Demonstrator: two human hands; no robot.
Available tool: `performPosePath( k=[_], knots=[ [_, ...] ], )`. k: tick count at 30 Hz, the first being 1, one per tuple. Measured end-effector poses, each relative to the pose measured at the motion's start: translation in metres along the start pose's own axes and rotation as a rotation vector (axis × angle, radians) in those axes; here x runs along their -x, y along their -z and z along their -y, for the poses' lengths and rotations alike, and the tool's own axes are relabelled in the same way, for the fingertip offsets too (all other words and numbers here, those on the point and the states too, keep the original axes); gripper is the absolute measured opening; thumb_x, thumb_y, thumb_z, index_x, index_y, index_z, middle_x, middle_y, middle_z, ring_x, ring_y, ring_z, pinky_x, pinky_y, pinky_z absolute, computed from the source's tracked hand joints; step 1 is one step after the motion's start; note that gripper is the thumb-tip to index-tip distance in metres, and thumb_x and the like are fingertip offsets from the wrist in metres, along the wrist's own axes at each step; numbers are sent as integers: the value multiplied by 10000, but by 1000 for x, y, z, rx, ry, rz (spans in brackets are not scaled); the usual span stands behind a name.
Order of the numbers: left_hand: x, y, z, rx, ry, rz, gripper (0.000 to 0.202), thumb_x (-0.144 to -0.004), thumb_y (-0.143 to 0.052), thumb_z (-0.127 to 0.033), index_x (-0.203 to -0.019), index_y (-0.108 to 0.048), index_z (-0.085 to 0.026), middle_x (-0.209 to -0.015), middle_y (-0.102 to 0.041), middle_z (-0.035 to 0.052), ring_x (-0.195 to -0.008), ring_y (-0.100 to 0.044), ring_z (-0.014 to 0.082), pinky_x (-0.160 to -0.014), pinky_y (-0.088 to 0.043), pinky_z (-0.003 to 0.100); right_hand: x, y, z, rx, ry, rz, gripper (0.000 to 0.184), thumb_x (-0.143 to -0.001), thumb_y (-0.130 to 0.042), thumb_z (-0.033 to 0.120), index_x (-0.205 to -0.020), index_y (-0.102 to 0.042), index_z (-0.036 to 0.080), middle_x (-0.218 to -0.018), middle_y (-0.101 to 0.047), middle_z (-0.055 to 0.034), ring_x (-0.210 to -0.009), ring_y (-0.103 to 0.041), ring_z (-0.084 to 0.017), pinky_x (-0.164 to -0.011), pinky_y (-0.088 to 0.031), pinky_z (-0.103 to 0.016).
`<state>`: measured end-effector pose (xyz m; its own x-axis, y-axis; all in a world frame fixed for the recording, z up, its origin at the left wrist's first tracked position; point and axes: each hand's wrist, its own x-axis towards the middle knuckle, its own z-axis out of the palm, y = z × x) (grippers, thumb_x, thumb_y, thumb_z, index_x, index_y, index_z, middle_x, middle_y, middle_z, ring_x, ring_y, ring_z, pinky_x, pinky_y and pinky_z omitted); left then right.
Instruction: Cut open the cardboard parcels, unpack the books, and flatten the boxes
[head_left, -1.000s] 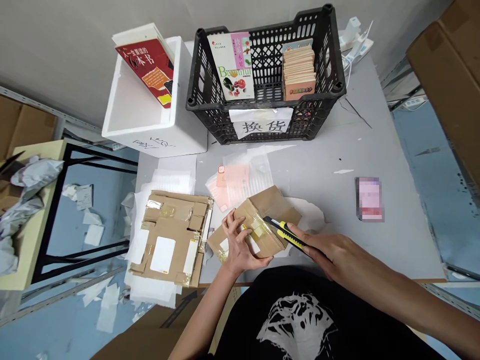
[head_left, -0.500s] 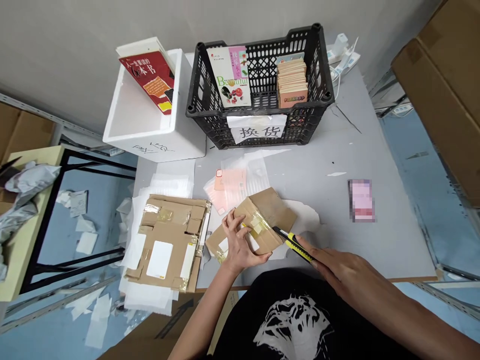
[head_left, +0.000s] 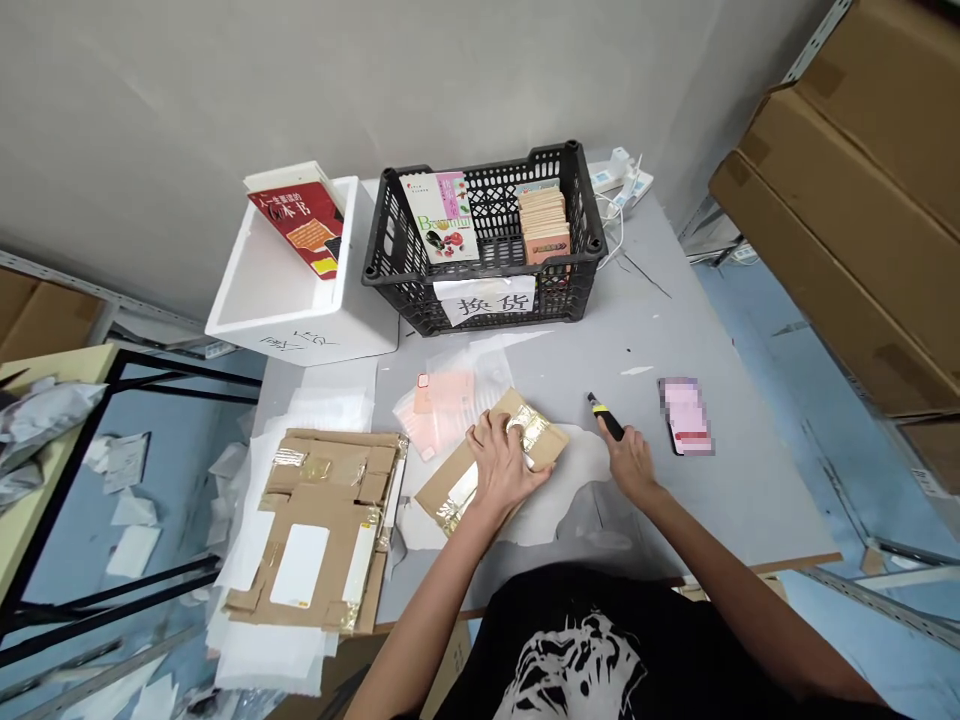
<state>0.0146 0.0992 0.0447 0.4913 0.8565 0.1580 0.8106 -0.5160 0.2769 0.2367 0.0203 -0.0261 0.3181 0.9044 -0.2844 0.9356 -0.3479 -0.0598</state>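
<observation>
A small cardboard box with clear tape and a white label lies slanted near the table's front edge. My left hand grips it from above, fingers bent over the top and thumb along the right side. To the right, apart from the box, my right hand is closed around a yellow and black utility knife that points away from me. Beneath the box is a torn white sheet. Pink cards in clear plastic sleeves lie just behind it.
Flattened cardboard rests on white paper at the left. At the back stand a white foam box with a red book and a black crate holding books. A phone lies right, a power strip behind.
My right hand has drawn the knife away from the box, to the right and farther from me. The raised cardboard flap now lies down under my left hand. The view has shifted.
</observation>
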Motion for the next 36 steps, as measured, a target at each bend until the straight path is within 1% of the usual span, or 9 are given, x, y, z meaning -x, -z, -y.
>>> performPosePath(
  k=[5, 9, 12, 16, 21, 26, 30, 33, 36],
  knots=[
    [12, 22, 24, -56, 29, 110, 621, -777, -533, -600, -1192, -468, -143, -1274, -478, 200, -1241, -403, 384, -969, -322, 569, 8, -11, 9, -351, -83, -17, 407, -894, -453, 281, -1280, -554, 199, -1185, -535, -176, -1122, -482, -313, -940, -381, -504],
    [23, 39, 41, -51, 110, 206, 609, -835, -485, -528, -1318, -364, -178, -1233, -519, 151, -1103, -533, 304, -851, -453, 441, 16, 12, 51, -903, -90, 61, 521, -910, -341, 479, -1321, -483, 193, -1288, -519, -137, -1228, -455, -276, -1014, -367, -449],
    [23, 41, 42, -88, 129, 258, 651, -837, -483, -529, -1368, -314, -191, -1221, -522, 134, -1041, -561, 292, -792, -473, 403, 19, 24, 87, -1100, -91, 26, 588, -799, -501, 530, -1275, -466, 187, -1248, -544, -129, -1189, -482, -280, -1001, -384, -434],
    [18, 38, 39, -137, 120, 266, 671, -827, -506, -521, -1382, -311, -196, -1169, -544, 130, -982, -575, 290, -732, -480, 379, 16, 24, 108, -1169, -147, -72, 540, -698, -598, 472, -1126, -458, 173, -1131, -552, -137, -1092, -504, -285, -962, -408, -444],
    [15, 38, 35, -216, 103, 284, 614, -857, -487, -438, -1381, -317, -166, -1101, -567, 138, -937, -591, 277, -668, -496, 347, 13, 15, 106, -1183, -126, -105, 457, -695, -584, 430, -1046, -407, 199, -1075, -528, -122, -1071, -485, -289, -942, -407, -458],
    [8, 43, 37, -266, -8, 369, 538, -873, -435, -273, -1367, -330, -87, -1151, -555, 217, -951, -617, 304, -633, -514, 359, 10, 12, 102, -1194, -84, -68, 491, -682, -576, 484, -1028, -373, 202, -1069, -500, -120, -1055, -481, -285, -927, -411, -441],
    [-6, 58, 57, -130, -50, 516, 450, -866, -316, -146, -1301, -428, -115, -987, -642, 156, -799, -657, 262, -650, -495, 354, 8, 8, 98, -1191, -77, -43, 495, -686, -571, 497, -1028, -363, 204, -1076, -496, -115, -1055, -490, -273, -918, -417, -424],
    [-18, 75, 81, 59, 13, 603, 370, -910, -268, -263, -1122, -554, -164, -844, -669, 105, -724, -643, 249, -652, -480, 348, 8, 2, 93, -1192, -52, -46, 484, -704, -575, 480, -1046, -370, 207, -1085, -515, -108, -1049, -509, -261, -917, -425, -419],
    [-24, 85, 105, 240, 118, 584, 421, -927, -243, -423, -966, -584, -177, -898, -679, 99, -785, -629, 234, -697, -484, 326, 8, -3, 90, -1194, 7, -9, 481, -736, -566, 454, -1102, -376, 206, -1109, -535, -103, -1061, -529, -248, -919, -444, -409]
  ],
)
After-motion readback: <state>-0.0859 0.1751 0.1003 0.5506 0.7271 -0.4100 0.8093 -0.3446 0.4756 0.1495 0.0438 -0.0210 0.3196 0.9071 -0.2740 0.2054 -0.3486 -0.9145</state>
